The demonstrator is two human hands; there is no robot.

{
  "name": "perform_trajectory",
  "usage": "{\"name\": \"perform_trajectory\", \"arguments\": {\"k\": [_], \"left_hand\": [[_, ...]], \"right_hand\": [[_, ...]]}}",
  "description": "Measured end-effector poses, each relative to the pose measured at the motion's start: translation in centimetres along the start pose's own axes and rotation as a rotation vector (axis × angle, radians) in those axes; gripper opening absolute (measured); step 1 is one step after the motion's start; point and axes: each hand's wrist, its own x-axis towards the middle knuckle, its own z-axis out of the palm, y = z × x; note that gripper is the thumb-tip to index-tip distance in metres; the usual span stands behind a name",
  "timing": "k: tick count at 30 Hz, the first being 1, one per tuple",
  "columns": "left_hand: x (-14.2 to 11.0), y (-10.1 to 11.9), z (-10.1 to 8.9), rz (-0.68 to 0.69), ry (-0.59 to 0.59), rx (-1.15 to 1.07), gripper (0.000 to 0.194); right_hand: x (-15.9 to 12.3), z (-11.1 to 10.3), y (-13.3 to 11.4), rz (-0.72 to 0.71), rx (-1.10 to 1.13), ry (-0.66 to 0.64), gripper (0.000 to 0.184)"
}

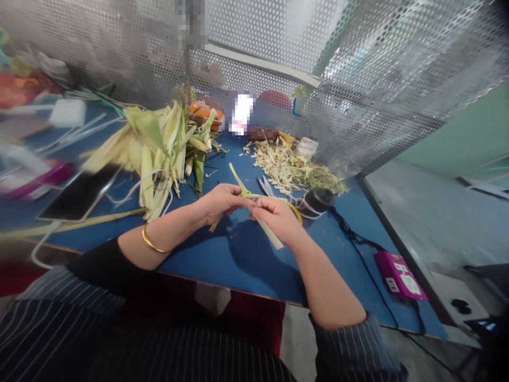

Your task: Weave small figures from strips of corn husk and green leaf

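Above the blue table, my left hand [226, 201] pinches a folded piece of pale green corn husk [245, 193], whose narrow end sticks up and away from me. My right hand [278, 216] is closed on a husk strip [270, 234] that hangs down toward the table front. The fingertips of both hands meet at the husk. Just beyond them lie scissors [265, 187], their blades pointing away, with a yellow handle [295, 211] partly behind my right hand. A black spool [319, 198] with white thread is to the right of that hand.
A large heap of corn husks [155, 143] lies at the left back, and husk scraps [282, 164] at the right back. A phone [81, 192] with a white cable rests at left. A purple box [401, 276] and black cords are at right. Perforated metal panels [254, 66] stand behind.
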Motion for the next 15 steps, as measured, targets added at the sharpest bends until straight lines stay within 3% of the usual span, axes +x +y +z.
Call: {"name": "perform_trajectory", "arguments": {"k": [6, 15], "left_hand": [[0.3, -0.1, 0.0, -0.013, 0.060, 0.035, 0.030], [0.1, 0.9, -0.6, -0.044, -0.004, -0.024, 0.024]], "right_hand": [[-0.4, -0.2, -0.7, -0.010, 0.016, -0.083, 0.018], [-0.8, -0.7, -1.6, 0.077, 0.034, -0.105, 0.019]]}}
